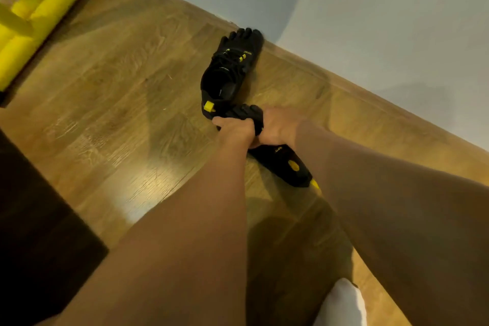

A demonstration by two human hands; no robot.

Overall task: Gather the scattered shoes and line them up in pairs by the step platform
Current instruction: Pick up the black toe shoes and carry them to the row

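Note:
A black toe shoe (230,71) with yellow accents lies on the wooden floor, its toes against the white wall. A second black toe shoe (280,161) with a yellow spot on its sole is held just behind the first one's heel. My left hand (235,130) grips its front part, fingers curled over it. My right hand (277,124) grips the same shoe from the right side, touching my left hand. The shoe's middle is hidden under both hands.
Yellow foam-padded bars (39,8) of a frame stand at the top left. A dark mat or platform edge (34,219) lies at the lower left. The white wall (370,34) runs diagonally along the floor's right. A white sock (344,304) shows at the bottom.

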